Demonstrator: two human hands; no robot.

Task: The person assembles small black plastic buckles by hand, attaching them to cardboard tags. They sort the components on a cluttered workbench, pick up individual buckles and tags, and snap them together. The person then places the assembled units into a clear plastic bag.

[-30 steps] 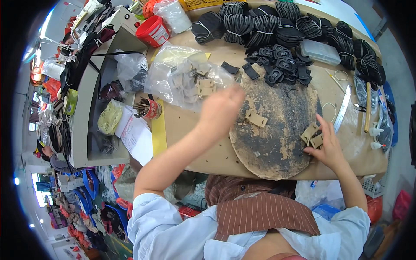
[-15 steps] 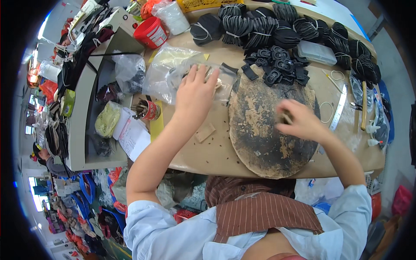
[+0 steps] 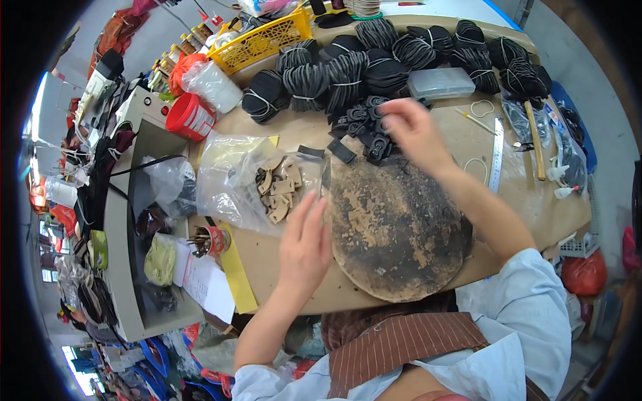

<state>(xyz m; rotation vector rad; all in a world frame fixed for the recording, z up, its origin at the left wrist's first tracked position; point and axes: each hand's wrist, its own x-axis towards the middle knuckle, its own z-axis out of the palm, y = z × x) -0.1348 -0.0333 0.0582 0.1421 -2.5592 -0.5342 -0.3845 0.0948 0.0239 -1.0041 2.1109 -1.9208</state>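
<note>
My right hand (image 3: 418, 134) reaches over the heap of small black buckle-like pieces (image 3: 361, 123) at the far edge of the round board (image 3: 401, 230). Its fingers are apart and slightly curled, the tips at the heap's right side; no piece shows clearly in them. My left hand (image 3: 306, 244) is by the board's left edge, fingers stretched forward and nothing visible in them. Just beyond its fingertips, tan cut pieces (image 3: 284, 187) lie on a clear plastic bag (image 3: 224, 177). The board is worn, dark and patchy.
Bundled black strips (image 3: 307, 87) line the back, with a clear plastic box (image 3: 441, 83) before them. On the right lie a steel ruler (image 3: 496, 157) and a wooden-handled hammer (image 3: 535, 140). A red bucket (image 3: 190, 117), yellow basket (image 3: 261, 43) and tool tin (image 3: 214, 240) stand left.
My right hand has moved from above the board to the black heap. My left hand has drawn back off the tan pieces, uncovering them. The view has shifted.
</note>
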